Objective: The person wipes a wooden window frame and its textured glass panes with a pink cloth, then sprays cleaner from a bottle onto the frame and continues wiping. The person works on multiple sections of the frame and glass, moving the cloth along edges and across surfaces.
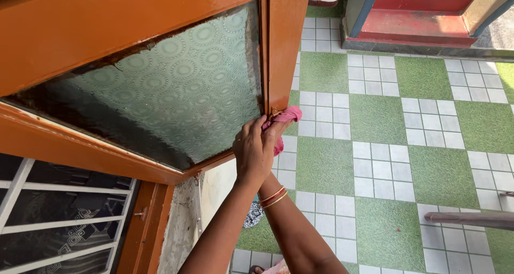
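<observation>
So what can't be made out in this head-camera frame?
- Right hand: mostly covered by the left hand; only its wrist with red and gold bangles shows, so its grip can't be told.
- Pink cloth: part hidden behind the hands.
- Patterned frosted glass pane in the orange wooden window frame: blurs whatever lies behind.
- Frame's top and left: cut by the picture edge.

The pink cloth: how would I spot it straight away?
Find the big orange window frame with patterned green glass. At its lower right corner two hands meet; the pink cloth is bunched there, pressed on the frame. It is the only pink, soft thing against hard wood and green-and-white floor tiles.
</observation>
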